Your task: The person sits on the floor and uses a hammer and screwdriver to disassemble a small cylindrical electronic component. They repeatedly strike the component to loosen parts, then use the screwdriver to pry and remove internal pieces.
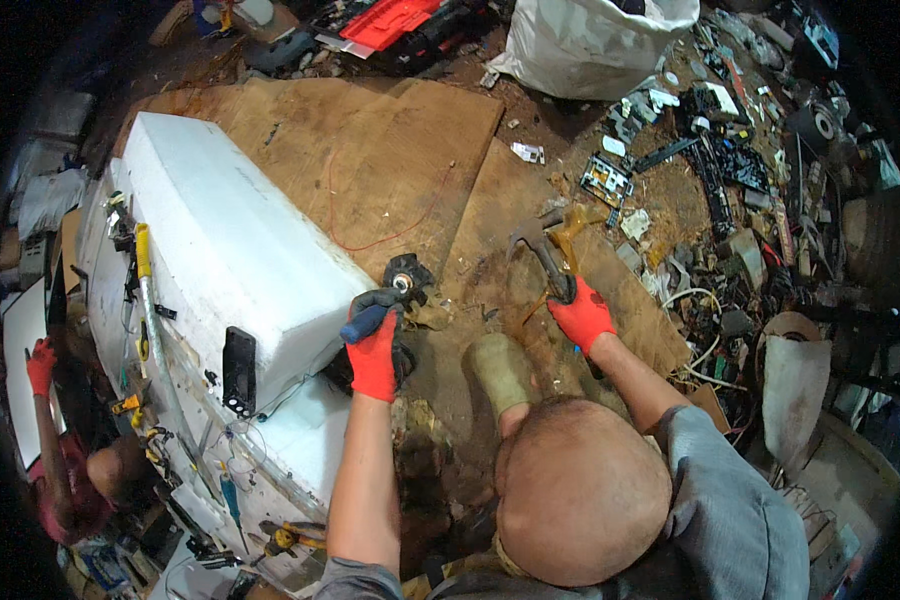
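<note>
My left hand (pixel 373 350), in a red glove with dark fingers, is closed around a blue-handled tool (pixel 366 322); its working end cannot be made out. Just beyond these fingers is a dark part with a shiny copper-coloured ring (pixel 404 281); whether the hand also grips it is unclear. My right hand (pixel 583 315), gloved the same way, is wrapped round the dark handle of a claw hammer (pixel 542 243). The hammer's head is raised away from me over the brown board, a yellowish piece (pixel 573 235) showing close beside it.
A long white foam block (pixel 240 225) stands at left, a black casing (pixel 239 370) against its front. Brown boards (pixel 370 160) cover the floor, with a thin red wire on them. Scrap parts (pixel 720 170) and a white sack (pixel 595 50) lie beyond. A co-worker's gloved hand (pixel 40 365) is far left.
</note>
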`<act>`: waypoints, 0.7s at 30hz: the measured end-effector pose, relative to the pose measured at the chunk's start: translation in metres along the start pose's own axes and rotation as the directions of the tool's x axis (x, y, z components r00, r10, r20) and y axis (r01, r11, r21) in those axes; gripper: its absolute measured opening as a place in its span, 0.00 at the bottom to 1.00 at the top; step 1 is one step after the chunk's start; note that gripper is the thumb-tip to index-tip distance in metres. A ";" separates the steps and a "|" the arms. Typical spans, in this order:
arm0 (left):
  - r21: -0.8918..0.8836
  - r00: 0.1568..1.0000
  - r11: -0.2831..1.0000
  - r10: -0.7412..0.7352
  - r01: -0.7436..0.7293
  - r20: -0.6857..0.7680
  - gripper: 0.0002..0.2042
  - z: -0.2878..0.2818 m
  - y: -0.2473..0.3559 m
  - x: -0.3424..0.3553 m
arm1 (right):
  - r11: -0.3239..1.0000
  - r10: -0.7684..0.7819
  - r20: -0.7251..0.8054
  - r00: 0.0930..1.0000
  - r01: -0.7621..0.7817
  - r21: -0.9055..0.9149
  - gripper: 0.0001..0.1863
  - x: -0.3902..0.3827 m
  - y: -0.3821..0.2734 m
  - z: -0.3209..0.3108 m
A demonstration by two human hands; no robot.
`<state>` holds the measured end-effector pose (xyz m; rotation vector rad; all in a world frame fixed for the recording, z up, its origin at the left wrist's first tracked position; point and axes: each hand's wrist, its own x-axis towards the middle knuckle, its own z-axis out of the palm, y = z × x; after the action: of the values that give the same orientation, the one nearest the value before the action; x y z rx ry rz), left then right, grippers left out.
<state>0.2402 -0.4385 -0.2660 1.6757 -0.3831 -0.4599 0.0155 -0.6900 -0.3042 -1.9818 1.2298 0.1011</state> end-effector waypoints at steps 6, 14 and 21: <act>-0.089 0.994 0.991 -0.099 0.103 0.041 0.09 0.020 0.021 -0.001 | 0.989 -0.023 0.011 1.000 0.021 0.143 0.29 -0.021 0.025 0.014; -0.123 0.960 0.989 -0.048 0.085 0.277 0.14 0.114 0.008 0.002 | 0.806 0.072 0.095 0.993 -0.114 0.581 0.26 -0.027 0.015 -0.022; 0.191 0.903 0.978 -0.156 0.084 0.400 0.20 0.157 0.018 0.035 | 0.890 -0.136 -0.022 0.991 0.132 0.436 0.24 -0.067 -0.041 -0.120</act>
<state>0.1915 -0.5927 -0.2714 1.7689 -0.6464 -0.9046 -0.0251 -0.7105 -0.1687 -1.6585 0.9999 -0.2196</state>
